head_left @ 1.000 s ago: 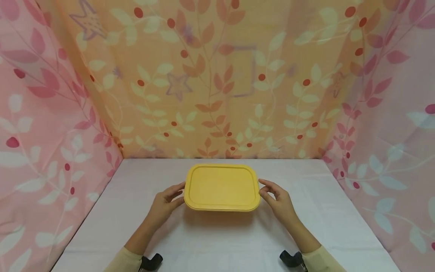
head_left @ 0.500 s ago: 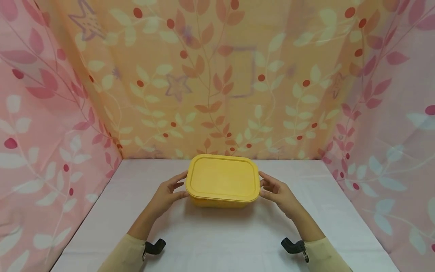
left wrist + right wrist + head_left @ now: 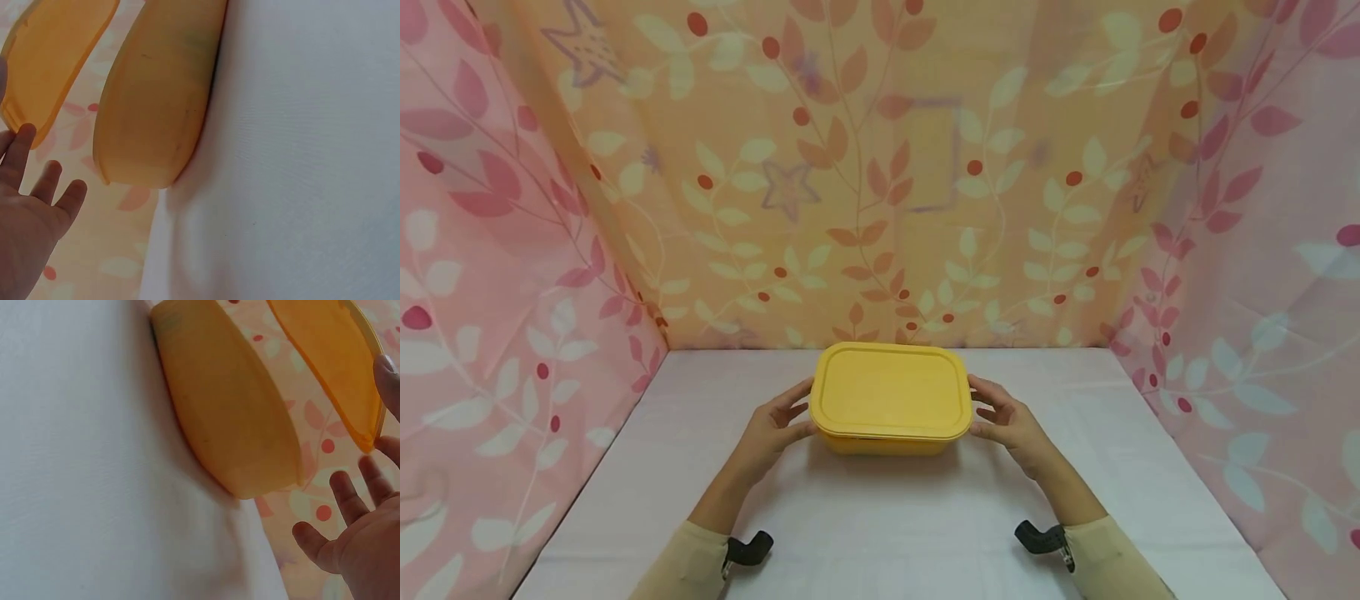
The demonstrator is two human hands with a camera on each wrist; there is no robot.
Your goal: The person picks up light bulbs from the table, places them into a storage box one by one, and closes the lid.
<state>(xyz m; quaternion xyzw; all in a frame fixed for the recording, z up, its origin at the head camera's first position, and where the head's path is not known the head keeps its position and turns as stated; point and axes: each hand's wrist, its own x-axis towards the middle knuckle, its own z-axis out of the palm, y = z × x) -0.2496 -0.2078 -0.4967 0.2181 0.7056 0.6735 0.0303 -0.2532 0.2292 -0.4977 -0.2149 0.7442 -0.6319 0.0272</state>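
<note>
A yellow rectangular lid (image 3: 891, 390) is held level by both hands. Beneath it, a yellow plastic food container (image 3: 887, 447) stands on the table; only its front side shows in the head view. Both wrist views reveal a gap between the raised lid (image 3: 53, 62) and the container (image 3: 156, 100). My left hand (image 3: 771, 429) holds the lid's left end between thumb and fingers. At the right end, my right hand (image 3: 1011, 425) grips the lid the same way, its lower fingers spread apart below (image 3: 369, 531). What the container holds is hidden.
A white cloth covers the table (image 3: 880, 533). Patterned curtain cloth (image 3: 880, 167) rises behind it, and pink leaf-print cloth stands at the left (image 3: 497, 333) and right (image 3: 1262, 333). Black wrist-camera mounts (image 3: 749, 548) stick out from the sleeves.
Both hands have carried the lid toward the back, so the container's front side has come into view below it. Over the last half second the lid has barely moved.
</note>
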